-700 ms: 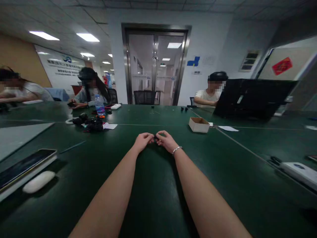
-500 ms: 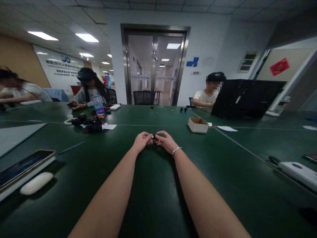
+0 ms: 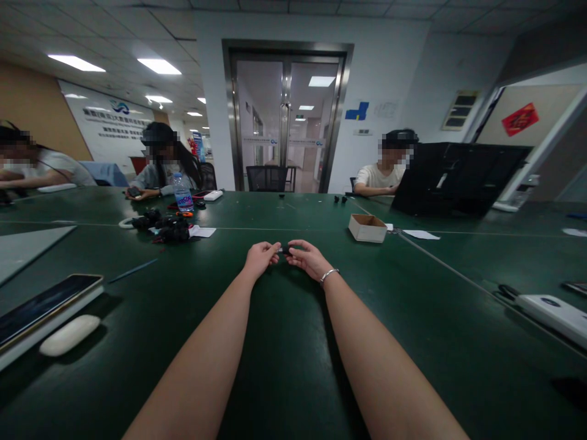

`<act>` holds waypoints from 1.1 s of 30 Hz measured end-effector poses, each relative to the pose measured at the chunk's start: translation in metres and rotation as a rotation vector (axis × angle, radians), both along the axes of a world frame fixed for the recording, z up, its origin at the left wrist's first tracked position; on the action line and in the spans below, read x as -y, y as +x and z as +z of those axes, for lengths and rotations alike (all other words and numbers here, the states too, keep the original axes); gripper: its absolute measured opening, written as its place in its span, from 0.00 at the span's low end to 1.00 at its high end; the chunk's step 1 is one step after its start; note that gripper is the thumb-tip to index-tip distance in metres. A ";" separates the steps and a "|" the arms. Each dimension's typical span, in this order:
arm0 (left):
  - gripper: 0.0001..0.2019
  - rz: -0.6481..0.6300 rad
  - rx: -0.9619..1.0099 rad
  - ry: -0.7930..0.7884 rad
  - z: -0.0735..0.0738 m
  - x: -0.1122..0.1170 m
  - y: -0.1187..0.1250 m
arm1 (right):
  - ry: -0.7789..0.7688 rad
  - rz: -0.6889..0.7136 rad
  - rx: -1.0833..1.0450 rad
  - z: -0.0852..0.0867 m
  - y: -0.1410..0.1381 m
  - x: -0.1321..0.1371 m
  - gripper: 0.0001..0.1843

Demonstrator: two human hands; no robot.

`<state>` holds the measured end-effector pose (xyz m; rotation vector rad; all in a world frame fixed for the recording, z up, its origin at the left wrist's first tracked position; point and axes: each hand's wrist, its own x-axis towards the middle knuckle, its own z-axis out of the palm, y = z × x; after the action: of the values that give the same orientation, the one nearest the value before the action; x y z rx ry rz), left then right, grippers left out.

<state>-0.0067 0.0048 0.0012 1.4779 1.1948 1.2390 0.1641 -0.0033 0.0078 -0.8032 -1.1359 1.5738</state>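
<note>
We hold a small dark part [image 3: 285, 249] between both sets of fingertips, just above the green table [image 3: 284, 366]. Our left hand [image 3: 259, 257] pinches one end and our right hand [image 3: 308, 258] the other, both closed on it. Compared with a moment ago the hands have barely shifted; the part stays pinched between them, so the fine fingertip work on it seems ongoing. What the part is we cannot tell. The cardboard box [image 3: 367, 227] sits beyond the part to the right, a heap of black pieces [image 3: 166, 228] beyond it to the left, a phone [image 3: 43, 301] nearer and far left.
</note>
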 end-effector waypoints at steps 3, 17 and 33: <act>0.19 0.011 -0.013 -0.011 0.002 0.002 0.000 | 0.010 0.014 -0.004 0.001 0.001 0.001 0.14; 0.20 -0.065 0.088 -0.030 0.005 0.006 0.002 | -0.003 -0.004 0.003 0.000 -0.001 0.000 0.11; 0.17 -0.064 -0.122 0.009 0.000 0.000 0.000 | 0.043 -0.031 0.046 -0.003 -0.004 -0.001 0.12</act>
<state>-0.0064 0.0045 0.0011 1.6054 1.2131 1.1255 0.1605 -0.0026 0.0045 -0.8281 -1.1811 1.5075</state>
